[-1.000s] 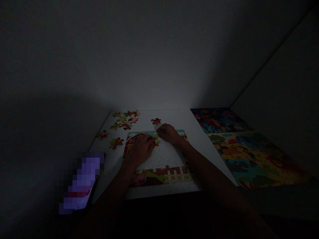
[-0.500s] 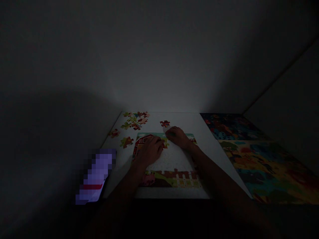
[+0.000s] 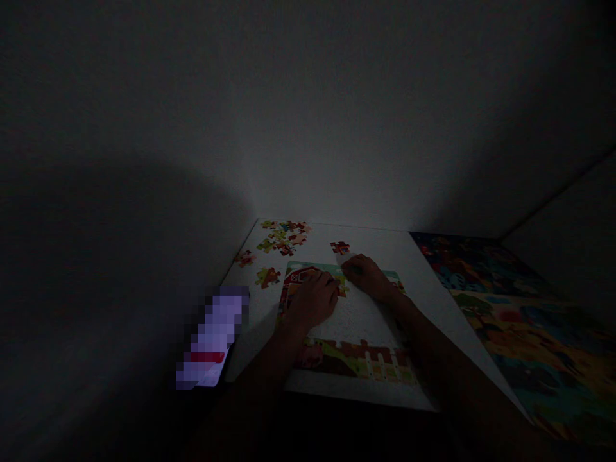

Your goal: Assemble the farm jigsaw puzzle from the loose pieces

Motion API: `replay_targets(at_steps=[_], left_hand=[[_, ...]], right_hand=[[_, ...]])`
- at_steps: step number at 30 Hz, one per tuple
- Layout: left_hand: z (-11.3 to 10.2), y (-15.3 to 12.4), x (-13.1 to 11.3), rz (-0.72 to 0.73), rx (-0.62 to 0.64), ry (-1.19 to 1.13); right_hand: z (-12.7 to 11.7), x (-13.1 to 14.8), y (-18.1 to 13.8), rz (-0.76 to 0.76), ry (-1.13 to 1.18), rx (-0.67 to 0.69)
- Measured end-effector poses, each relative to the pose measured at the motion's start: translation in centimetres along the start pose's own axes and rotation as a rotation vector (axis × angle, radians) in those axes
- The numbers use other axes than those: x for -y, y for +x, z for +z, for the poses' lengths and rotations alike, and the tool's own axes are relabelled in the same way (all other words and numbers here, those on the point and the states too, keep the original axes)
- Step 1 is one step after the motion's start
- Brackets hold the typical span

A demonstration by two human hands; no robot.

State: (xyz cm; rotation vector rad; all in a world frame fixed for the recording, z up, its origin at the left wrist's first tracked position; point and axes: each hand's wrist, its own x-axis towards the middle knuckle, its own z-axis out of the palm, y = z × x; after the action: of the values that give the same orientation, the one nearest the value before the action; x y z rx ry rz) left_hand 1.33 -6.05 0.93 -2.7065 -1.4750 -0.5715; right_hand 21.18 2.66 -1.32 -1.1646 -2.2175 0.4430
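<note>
A partly assembled jigsaw puzzle (image 3: 334,364) lies in front of me, with a red barn at its upper left and a white fence along its lower strip. My left hand (image 3: 315,300) rests over the barn side, fingers bent but apart, tips on the joined pieces. Near the top edge, my right hand (image 3: 368,277) has its fingers curled together in a pinch; whatever is between them is hidden in the dark. Just beyond it lies a loose reddish puzzle piece (image 3: 341,248), apart from the fingers.
Several loose pieces (image 3: 283,239) are heaped at the far left of the white board (image 3: 375,239). A lone piece (image 3: 267,277) lies nearer. A lit phone-like screen (image 3: 212,340), pixelated, is at the left edge. Colourful pictures (image 3: 510,327) lie to the right; a wall stands behind.
The whole view has shifted, so everything sits further right and is slightly tilted. Both hands keep about the same places on the puzzle.
</note>
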Motion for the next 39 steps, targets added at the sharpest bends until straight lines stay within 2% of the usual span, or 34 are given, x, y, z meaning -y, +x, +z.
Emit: replay_targets(at_steps=[13, 20, 23, 32, 39], left_hand=[[0.1, -0.2, 0.1, 0.001, -0.004, -0.007], [0.1, -0.1, 0.5, -0.032, -0.017, -0.125], [-0.1, 0.1, 0.8, -0.096, -0.029, -0.242], [0.7, 0.7, 2.2, -0.251, -0.123, -0.571], [1.1, 0.8, 2.3, -0.215, -0.148, -0.528]], right_hand=[[-0.2, 0.4, 0.2, 0.076, -0.027, 0.033], [-1.1, 1.4, 1.1, 0.161, -0.018, 0.12], [-1.4, 1.6, 1.9, 0.217, -0.026, 0.134], [-3.2, 2.4, 4.9, 0.142, 0.03, 0.144], [-3.0, 4.1, 8.0, 0.18, 0.036, 0.221]])
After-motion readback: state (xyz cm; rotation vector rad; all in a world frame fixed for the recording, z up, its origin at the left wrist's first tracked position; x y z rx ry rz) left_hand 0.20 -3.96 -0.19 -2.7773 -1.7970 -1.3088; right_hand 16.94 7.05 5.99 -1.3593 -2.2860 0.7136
